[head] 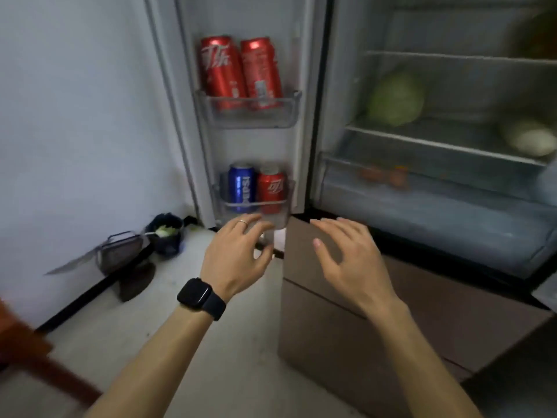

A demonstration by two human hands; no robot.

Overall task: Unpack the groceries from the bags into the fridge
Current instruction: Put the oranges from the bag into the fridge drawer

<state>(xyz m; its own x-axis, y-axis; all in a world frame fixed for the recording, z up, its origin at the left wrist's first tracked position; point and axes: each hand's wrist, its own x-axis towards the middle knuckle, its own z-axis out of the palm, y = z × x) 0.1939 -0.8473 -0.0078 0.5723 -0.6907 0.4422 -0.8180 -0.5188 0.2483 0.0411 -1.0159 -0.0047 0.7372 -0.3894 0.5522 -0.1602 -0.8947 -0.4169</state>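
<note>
Hands empty: left hand (238, 251) and right hand (346, 254) are hovering spread apart below the door bin (256, 203); both should be fetching the next item.

Glossy metal red cans (241, 70) stand in a clear plastic door bin (250, 111); the blue can (240, 187) shines likewise. The fridge shelves (437, 143) look like smooth glass, the drawer fronts (346, 342) matt brown. A matt black watch (197, 294) has a smooth strap; the floor (187, 336) is dull and pale
</note>
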